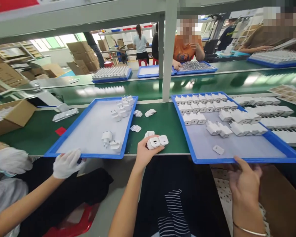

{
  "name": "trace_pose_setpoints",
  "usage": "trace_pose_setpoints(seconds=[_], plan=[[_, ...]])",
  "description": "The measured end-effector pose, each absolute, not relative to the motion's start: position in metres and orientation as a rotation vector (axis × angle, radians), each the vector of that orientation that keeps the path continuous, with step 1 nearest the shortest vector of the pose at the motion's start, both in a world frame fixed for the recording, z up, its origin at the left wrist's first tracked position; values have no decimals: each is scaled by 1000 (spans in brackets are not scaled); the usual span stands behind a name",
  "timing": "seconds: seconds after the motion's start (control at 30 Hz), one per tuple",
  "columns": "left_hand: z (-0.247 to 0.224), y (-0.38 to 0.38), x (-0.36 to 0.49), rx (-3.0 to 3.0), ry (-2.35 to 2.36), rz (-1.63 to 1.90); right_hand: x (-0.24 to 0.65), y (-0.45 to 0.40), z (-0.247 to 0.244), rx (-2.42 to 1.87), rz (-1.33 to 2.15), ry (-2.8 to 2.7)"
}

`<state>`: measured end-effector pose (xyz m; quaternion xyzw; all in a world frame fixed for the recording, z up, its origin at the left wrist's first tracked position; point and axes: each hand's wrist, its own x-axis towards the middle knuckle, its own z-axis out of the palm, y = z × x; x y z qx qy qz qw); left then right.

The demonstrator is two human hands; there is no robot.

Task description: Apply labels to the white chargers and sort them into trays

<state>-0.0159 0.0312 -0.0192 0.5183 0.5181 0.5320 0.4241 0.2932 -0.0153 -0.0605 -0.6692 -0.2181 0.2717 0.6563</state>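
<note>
My left hand (pixel 145 149) is closed around white plug chargers (pixel 154 143) at the table's front edge, their port faces turned toward me. Another white piece shows just behind them, partly hidden. My right hand (pixel 248 181) is at the front rim of the right blue tray (pixel 199 160). One finger reaches the rim, the fingers are apart and partly blurred, and nothing shows in them. White chargers (pixel 194 107) stand in rows in that tray, with looser ones (pixel 218 129) nearer me. A small white cover plate (pixel 218 149) lies flat near its front.
A left blue tray (pixel 84 131) holds several chargers (pixel 106 138). Loose white plates (pixel 136 128) lie between the trays. A co-worker's gloved hand (pixel 66 163) touches the left tray's front rim. More chargers (pixel 283 121) line the right. A metal post (pixel 166 65) stands behind.
</note>
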Motion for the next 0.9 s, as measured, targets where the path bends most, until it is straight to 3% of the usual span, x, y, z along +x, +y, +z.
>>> trace_pose_setpoints(seconds=[0.27,0.67,0.9], plan=[[-15,33,-14,1276,1258,1341,286,-13,-37,-1429,754,-251],[-13,43,-27,1061,1112,1513,349,-166,-33,-1750,902,-124],[1,29,-20,970,990,1371,419,-181,-17,-1934,847,63]])
